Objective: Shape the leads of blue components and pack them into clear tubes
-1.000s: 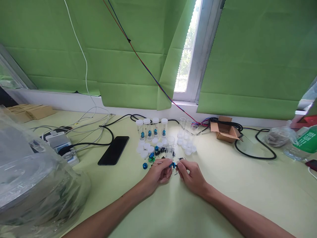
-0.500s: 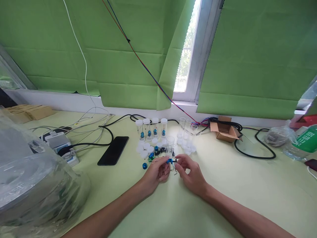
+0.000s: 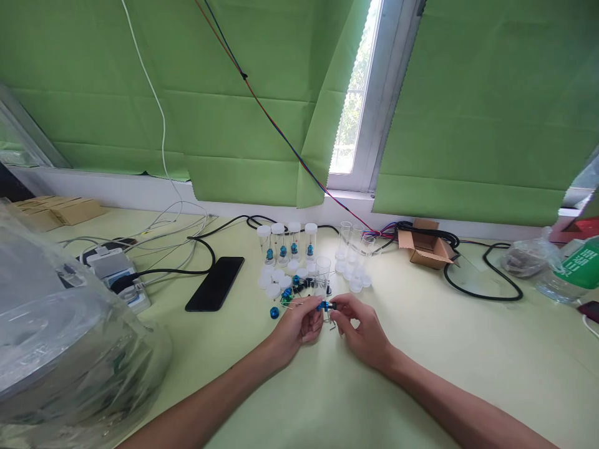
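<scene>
My left hand pinches a small blue metal part between thumb and forefinger, its other fingers curled. At the part's black end, the thumb and forefinger of my right hand are closed around the tip. A thin bent metal key is just below, between the hands; whether a finger touches it I cannot tell. Behind them is an uncapped clear tube. Left of it are loose blue and black parts, white caps and a single blue knob-like piece.
Several capped tubes with blue parts inside stand at the back; uncapped tubes stand to their right. A phone and a power strip are leftward, beside a plastic-wrapped spool. An open cardboard box and a bottle are on the right.
The whole view has shifted very slightly. Both hands keep nearly the same place and grip, with the right fingertips a little further round the black end.
</scene>
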